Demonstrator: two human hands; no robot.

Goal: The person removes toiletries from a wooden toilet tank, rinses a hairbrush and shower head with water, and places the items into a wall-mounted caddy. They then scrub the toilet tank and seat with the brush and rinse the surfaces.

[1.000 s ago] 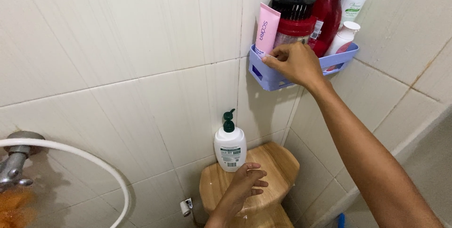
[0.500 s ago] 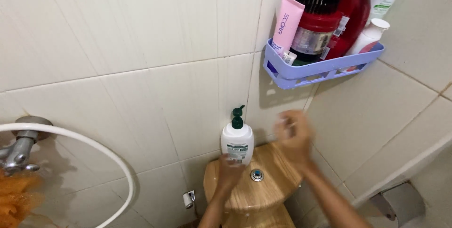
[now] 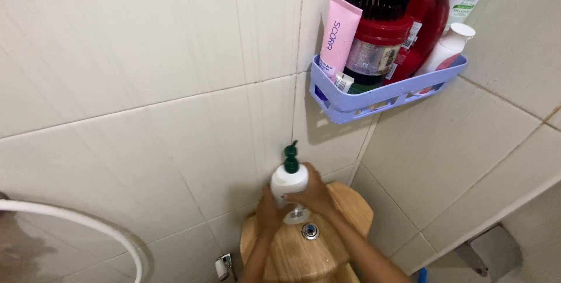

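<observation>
A white pump bottle (image 3: 288,179) with a dark green pump stands on the wood-patterned toilet tank lid (image 3: 345,213), against the tiled wall. My left hand (image 3: 267,212) wraps its left side and my right hand (image 3: 313,194) wraps its right side and front; both grip it. A round metal flush button (image 3: 310,231) shows just below my hands.
A lilac corner shelf (image 3: 374,95) on the wall above holds a pink tube (image 3: 338,35), a red jar with a black lid (image 3: 374,43), a red bottle (image 3: 423,11) and white bottles (image 3: 461,2). A white hose (image 3: 87,224) arcs at lower left.
My right hand left the shelf, came down and closed on the pump bottle. My left hand rose from the tank lid and took the bottle too. The view shifted slightly.
</observation>
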